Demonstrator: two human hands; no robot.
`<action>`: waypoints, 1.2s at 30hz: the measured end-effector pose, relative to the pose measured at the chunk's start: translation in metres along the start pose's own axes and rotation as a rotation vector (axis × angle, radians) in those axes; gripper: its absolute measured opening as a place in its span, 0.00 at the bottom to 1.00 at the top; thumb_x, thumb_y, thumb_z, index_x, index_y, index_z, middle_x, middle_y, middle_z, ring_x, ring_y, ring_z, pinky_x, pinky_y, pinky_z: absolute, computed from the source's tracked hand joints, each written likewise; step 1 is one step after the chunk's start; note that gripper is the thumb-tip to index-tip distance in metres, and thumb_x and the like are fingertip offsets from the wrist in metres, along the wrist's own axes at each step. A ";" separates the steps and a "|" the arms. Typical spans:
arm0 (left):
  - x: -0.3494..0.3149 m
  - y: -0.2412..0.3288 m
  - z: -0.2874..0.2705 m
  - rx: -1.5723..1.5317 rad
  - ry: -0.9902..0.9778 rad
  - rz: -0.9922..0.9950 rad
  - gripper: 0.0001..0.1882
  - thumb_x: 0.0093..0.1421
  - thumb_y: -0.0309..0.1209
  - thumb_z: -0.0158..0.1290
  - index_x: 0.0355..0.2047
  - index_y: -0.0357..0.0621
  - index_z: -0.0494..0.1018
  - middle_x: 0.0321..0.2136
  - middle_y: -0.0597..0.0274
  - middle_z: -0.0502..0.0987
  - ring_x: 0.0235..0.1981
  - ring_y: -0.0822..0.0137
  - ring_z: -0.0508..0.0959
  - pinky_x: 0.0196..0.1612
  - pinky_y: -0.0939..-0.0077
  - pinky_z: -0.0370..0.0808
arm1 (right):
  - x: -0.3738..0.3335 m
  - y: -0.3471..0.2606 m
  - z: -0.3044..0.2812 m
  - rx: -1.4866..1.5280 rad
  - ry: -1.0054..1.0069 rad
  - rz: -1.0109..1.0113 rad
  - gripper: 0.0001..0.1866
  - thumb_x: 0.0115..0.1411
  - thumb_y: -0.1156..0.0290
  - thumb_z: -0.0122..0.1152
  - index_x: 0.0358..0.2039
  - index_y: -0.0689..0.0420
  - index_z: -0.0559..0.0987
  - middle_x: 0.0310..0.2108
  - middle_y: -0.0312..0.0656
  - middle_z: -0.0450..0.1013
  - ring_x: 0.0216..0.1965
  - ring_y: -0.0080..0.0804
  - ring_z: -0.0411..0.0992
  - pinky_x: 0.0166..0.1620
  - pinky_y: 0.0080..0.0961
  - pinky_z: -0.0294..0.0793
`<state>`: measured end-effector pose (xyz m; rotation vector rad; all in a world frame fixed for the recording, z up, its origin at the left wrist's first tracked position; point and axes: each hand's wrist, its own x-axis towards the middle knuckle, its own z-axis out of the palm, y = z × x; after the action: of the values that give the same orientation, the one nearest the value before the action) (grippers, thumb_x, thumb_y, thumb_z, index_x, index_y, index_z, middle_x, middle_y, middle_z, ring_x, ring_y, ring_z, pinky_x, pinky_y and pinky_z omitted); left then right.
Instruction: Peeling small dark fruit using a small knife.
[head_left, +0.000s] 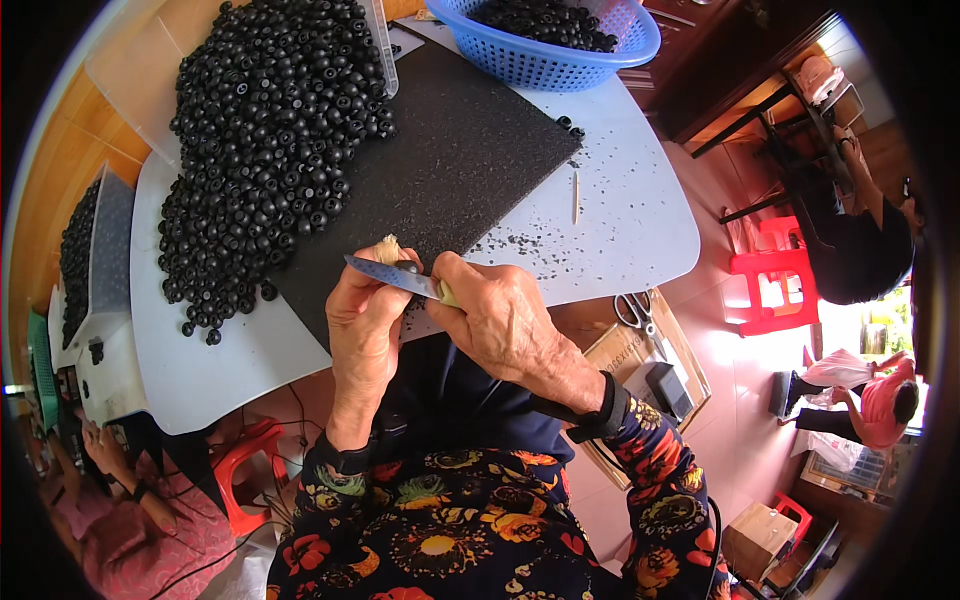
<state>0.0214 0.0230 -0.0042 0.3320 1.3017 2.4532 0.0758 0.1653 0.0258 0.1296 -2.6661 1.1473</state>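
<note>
To the right of your right hand (497,308), past the edge of the surface (640,220), you have a slanting line of small, dark printed characters on the brown cardboard (610,352). You can make out no other lettering.

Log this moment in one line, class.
left hand: grips black piece; right hand: grips knife; heaped black pieces: left on table; blue basket: far side

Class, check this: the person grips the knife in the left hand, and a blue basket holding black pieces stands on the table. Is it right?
The hand is wrong: the head view shows the knife gripped in the right hand. The blue basket holding black pieces does stand on the table.
</note>
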 end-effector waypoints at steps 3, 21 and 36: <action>0.000 0.000 0.001 0.011 0.037 -0.014 0.11 0.55 0.19 0.50 0.40 0.36 0.71 0.38 0.62 0.72 0.40 0.74 0.72 0.49 0.78 0.67 | 0.000 -0.002 0.000 0.030 -0.002 0.033 0.10 0.53 0.72 0.58 0.30 0.59 0.66 0.18 0.48 0.69 0.21 0.51 0.70 0.23 0.38 0.67; 0.002 0.001 0.000 -0.006 0.003 0.005 0.12 0.56 0.19 0.48 0.41 0.35 0.72 0.37 0.61 0.74 0.38 0.75 0.72 0.48 0.81 0.67 | 0.002 -0.003 0.002 0.005 -0.002 0.039 0.11 0.55 0.69 0.57 0.27 0.60 0.65 0.17 0.46 0.70 0.19 0.48 0.71 0.21 0.37 0.70; -0.001 0.017 0.003 0.087 -0.151 0.099 0.11 0.55 0.20 0.49 0.39 0.35 0.71 0.33 0.63 0.72 0.34 0.76 0.69 0.44 0.80 0.67 | 0.013 0.005 -0.010 0.437 0.002 0.187 0.13 0.60 0.65 0.53 0.29 0.64 0.72 0.24 0.49 0.73 0.27 0.42 0.74 0.29 0.31 0.71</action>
<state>0.0205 0.0160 0.0118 0.6061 1.3589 2.4020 0.0646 0.1758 0.0321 -0.0494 -2.4224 1.7735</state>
